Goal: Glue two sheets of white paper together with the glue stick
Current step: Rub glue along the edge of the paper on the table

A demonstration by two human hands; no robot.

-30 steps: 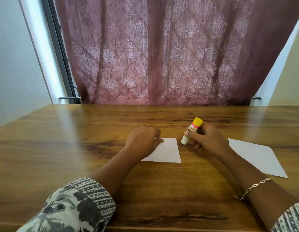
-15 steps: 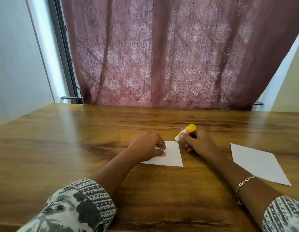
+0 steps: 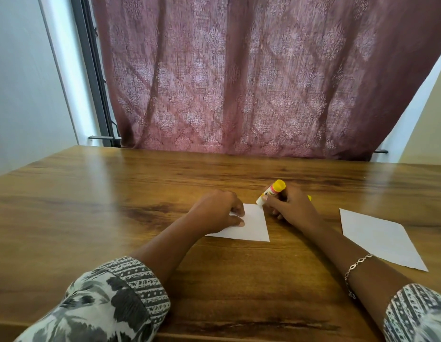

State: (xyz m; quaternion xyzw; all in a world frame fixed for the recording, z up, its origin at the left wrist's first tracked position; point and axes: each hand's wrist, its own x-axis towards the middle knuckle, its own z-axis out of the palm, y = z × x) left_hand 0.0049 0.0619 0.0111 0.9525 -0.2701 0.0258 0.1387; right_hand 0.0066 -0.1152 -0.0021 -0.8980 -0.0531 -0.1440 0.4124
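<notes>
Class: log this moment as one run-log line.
left hand: rests on centre sheet | right hand: grips glue stick, tip at sheet corner | second sheet: apart, right

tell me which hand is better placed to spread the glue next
Right. The right hand grips the glue stick, tip down at the far right corner of the sheet. The left hand rests on the left part of it and looks better used steadying it.
</notes>
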